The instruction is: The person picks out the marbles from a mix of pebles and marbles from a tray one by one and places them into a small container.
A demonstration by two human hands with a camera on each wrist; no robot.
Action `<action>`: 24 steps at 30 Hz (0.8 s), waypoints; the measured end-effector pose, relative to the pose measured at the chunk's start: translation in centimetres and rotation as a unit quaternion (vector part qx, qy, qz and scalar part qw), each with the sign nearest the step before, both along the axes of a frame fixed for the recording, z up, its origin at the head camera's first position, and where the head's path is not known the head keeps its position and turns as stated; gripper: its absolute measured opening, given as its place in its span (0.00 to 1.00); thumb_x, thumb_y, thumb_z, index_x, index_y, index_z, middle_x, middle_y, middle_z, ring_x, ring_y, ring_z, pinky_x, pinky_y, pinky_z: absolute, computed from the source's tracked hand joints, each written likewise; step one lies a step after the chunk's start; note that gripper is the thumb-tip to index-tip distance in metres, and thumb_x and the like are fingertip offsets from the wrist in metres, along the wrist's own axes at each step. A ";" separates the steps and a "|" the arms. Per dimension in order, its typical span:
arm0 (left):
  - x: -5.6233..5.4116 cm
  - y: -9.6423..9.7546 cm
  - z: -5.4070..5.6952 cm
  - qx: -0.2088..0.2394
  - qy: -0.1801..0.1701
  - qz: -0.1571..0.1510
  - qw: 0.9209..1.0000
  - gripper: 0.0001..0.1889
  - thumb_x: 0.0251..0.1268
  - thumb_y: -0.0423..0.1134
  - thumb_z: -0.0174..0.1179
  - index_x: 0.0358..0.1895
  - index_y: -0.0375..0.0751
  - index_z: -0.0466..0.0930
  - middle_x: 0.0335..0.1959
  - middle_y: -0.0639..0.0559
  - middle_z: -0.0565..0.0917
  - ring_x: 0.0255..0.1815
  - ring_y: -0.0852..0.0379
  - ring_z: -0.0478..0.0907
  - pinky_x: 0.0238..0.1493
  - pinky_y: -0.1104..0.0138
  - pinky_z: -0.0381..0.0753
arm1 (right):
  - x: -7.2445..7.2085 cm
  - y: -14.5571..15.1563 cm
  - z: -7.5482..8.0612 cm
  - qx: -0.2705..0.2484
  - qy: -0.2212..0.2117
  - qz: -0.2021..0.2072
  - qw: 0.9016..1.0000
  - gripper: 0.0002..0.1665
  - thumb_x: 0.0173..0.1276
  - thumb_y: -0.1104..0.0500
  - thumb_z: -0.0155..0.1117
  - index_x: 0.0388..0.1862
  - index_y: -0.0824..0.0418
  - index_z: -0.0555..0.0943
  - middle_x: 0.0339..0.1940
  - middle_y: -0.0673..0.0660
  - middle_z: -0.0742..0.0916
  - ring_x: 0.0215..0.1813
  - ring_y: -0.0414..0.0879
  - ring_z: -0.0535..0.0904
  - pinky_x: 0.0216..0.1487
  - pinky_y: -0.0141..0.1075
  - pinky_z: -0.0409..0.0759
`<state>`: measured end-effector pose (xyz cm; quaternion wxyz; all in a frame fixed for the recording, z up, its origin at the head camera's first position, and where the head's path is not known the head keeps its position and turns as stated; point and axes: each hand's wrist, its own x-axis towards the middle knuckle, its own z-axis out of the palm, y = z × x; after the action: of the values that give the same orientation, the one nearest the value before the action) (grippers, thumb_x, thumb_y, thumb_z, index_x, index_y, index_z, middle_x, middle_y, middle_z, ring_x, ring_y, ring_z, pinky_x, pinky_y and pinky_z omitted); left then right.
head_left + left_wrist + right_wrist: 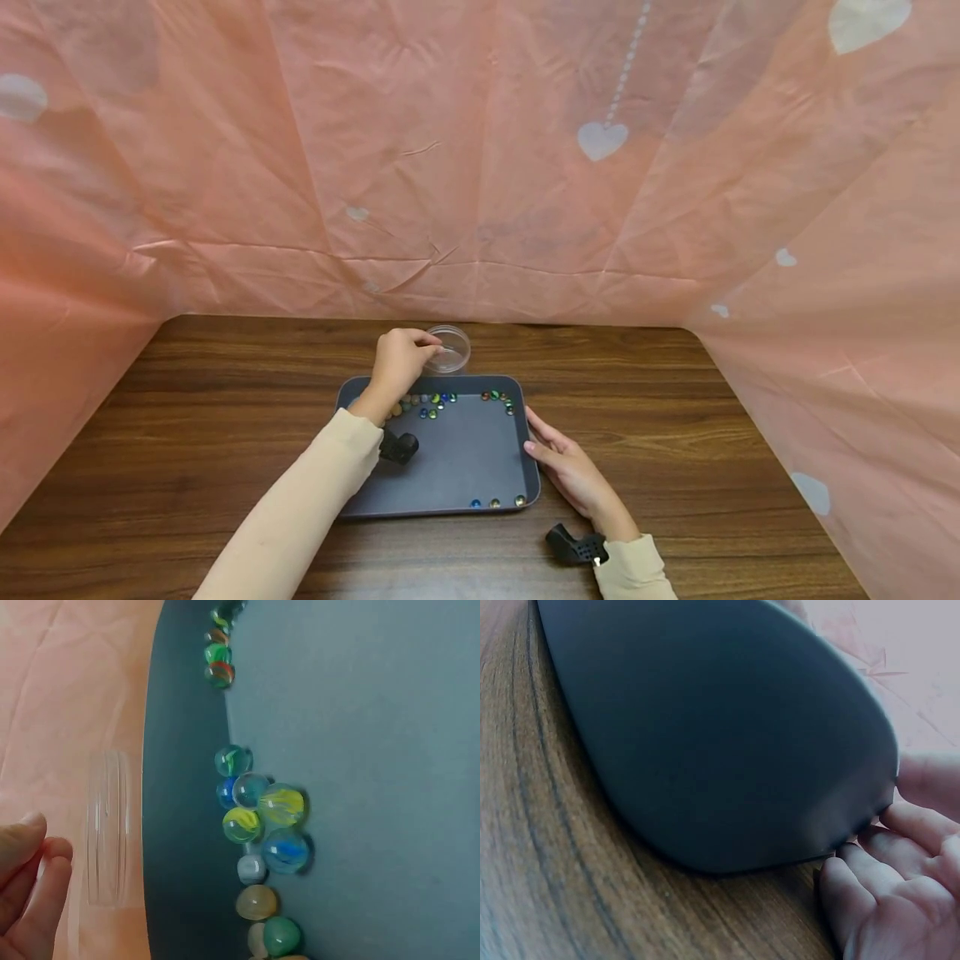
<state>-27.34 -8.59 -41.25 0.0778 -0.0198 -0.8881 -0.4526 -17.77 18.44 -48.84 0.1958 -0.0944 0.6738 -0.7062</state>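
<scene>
A dark grey rectangular tray [465, 462] holds glass marbles [281, 806] along its edges. My left hand [401, 358] reaches across the tray to a clear round shallow dish [456, 360] behind it. The left thumb and fingertips are drawn together near the dish's left side; anything between them is hidden. In the left wrist view, the left hand [30, 889] shows beside the dish [109, 832]. My right hand [573, 475] grips the tray's right side, its thumb at the rim. The right wrist view shows that hand's curled fingers [922, 825] against the tray's outer wall [727, 765].
The tray stands on a brown wood-grain table [637, 392]. A pink curtain [480, 167] with pale hearts hangs behind and at both sides. Marbles gather mostly along the tray's back wall, and a few [495, 503] lie by its front right corner.
</scene>
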 end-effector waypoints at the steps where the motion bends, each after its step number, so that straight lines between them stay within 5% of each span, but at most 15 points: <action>1: 0.2 -0.2 -0.1 0.004 -0.001 0.004 1.000 0.06 0.61 0.38 0.70 0.36 0.39 0.91 0.35 0.45 0.91 0.25 0.58 0.75 0.26 0.72 0.70 | 0.0 0.0 0.0 0.000 0.000 0.000 1.000 0.39 0.77 0.64 0.51 0.80 0.68 0.46 0.82 0.63 0.50 0.81 0.53 0.44 0.64 0.16 0.64; 8: 2.1 -1.4 -1.4 0.024 -0.053 0.015 0.998 0.06 0.60 0.41 0.70 0.36 0.42 0.91 0.35 0.45 0.91 0.24 0.60 0.77 0.25 0.70 0.74 | 0.0 0.0 0.1 0.003 -0.001 -0.003 1.000 0.39 0.77 0.63 0.51 0.80 0.68 0.47 0.82 0.62 0.50 0.81 0.53 0.44 0.63 0.16 0.64; 14: 2.8 -2.4 -2.9 0.027 -0.074 -0.014 0.997 0.07 0.57 0.40 0.72 0.36 0.42 0.91 0.31 0.45 0.90 0.21 0.61 0.73 0.22 0.70 0.71 | 0.1 -0.1 0.3 0.003 -0.004 -0.003 1.000 0.39 0.77 0.64 0.51 0.80 0.68 0.47 0.82 0.62 0.49 0.81 0.53 0.43 0.63 0.16 0.64; 20: 3.0 -2.6 -4.0 0.004 -0.083 -0.031 0.996 0.06 0.56 0.40 0.73 0.36 0.44 0.92 0.39 0.47 0.91 0.34 0.59 0.81 0.32 0.70 0.76 | 0.1 -0.2 0.4 0.002 -0.005 -0.002 1.000 0.39 0.77 0.64 0.50 0.80 0.69 0.47 0.82 0.63 0.49 0.81 0.53 0.43 0.63 0.16 0.63; 24: 3.2 -2.6 -4.2 -0.002 -0.087 -0.035 0.996 0.06 0.56 0.40 0.73 0.36 0.44 0.92 0.38 0.48 0.91 0.34 0.59 0.82 0.32 0.69 0.77 | 0.1 -0.2 0.5 0.003 -0.005 -0.002 1.000 0.39 0.77 0.64 0.50 0.80 0.68 0.47 0.82 0.62 0.49 0.81 0.53 0.43 0.63 0.16 0.63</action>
<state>-24.12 -11.17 -45.43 -0.0157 -0.0119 -0.8913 -0.4531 -17.65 18.26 -48.38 0.1981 -0.0892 0.6755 -0.7047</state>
